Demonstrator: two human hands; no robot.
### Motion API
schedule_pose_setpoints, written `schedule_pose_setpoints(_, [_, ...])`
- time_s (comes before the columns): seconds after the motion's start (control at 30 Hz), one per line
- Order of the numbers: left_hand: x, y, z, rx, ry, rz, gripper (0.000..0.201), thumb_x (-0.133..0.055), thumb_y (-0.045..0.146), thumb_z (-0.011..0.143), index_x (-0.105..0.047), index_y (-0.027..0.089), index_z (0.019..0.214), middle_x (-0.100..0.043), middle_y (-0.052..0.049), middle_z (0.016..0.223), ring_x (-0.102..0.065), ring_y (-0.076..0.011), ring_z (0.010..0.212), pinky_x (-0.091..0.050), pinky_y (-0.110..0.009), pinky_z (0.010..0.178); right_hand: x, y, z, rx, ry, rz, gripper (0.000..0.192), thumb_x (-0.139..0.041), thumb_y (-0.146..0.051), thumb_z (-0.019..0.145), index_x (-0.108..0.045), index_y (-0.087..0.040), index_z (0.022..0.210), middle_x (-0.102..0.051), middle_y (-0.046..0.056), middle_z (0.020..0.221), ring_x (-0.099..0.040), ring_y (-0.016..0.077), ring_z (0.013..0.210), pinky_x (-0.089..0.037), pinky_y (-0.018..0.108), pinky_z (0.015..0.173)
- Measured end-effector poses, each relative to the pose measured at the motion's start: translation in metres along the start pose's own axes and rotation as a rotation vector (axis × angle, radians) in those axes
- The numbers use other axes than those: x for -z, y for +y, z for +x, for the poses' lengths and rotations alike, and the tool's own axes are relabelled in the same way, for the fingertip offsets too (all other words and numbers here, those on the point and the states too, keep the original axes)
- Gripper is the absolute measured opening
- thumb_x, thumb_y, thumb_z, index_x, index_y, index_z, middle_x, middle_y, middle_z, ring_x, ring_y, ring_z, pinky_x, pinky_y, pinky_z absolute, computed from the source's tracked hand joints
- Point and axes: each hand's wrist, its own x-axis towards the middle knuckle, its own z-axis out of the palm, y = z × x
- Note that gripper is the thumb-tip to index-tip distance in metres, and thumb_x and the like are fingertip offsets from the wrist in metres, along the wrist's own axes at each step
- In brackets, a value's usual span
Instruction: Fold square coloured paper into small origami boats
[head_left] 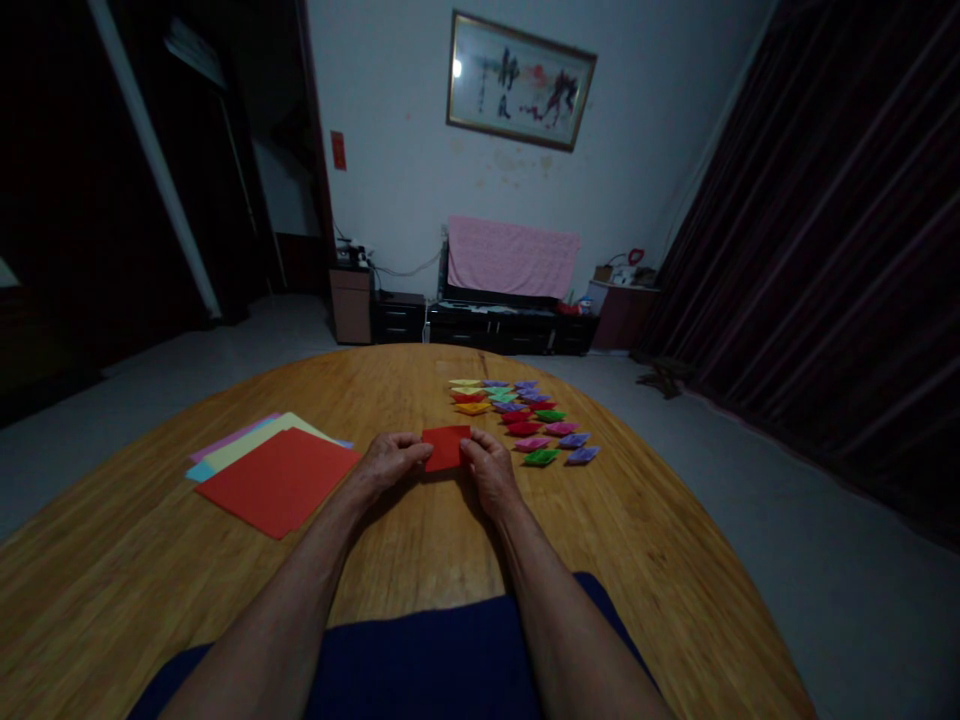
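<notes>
Between my two hands is a small red rectangle of paper, raised a little over the wooden table. My left hand pinches its left edge, thumb on the near face. At the right edge my right hand grips it the same way. The fingers behind the paper are partly hidden. To the left lies a fanned stack of coloured paper sheets, with a red sheet on top and a yellow sheet beneath. Right of my hands sit several folded paper boats, among them a green boat and a purple boat.
The round table's far edge curves in front of me. Beyond it stand a low black cabinet and a screen draped with a pink towel. A dark curtain hangs at the right.
</notes>
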Motion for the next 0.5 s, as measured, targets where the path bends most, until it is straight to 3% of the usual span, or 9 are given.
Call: schedule_pose_setpoints(0.5, [-0.0009,-0.0003,0.0027,-0.054,0.065,-0.018,0.016,-0.069,0.029,0.068,-0.057,0.019,0.063,-0.048,0.005,0.044,-0.039,-0.0074,0.035,-0.024,-0.021,0.037,-0.0042,0.0001,-0.0019,-0.025,-0.013,-0.001,0.026,-0.073,-0.025,0.057,-0.071,-0.017,0.082,-0.071,-0.001,0.072,-0.062,0.0139,0.065,-0.048,0.025,0.065])
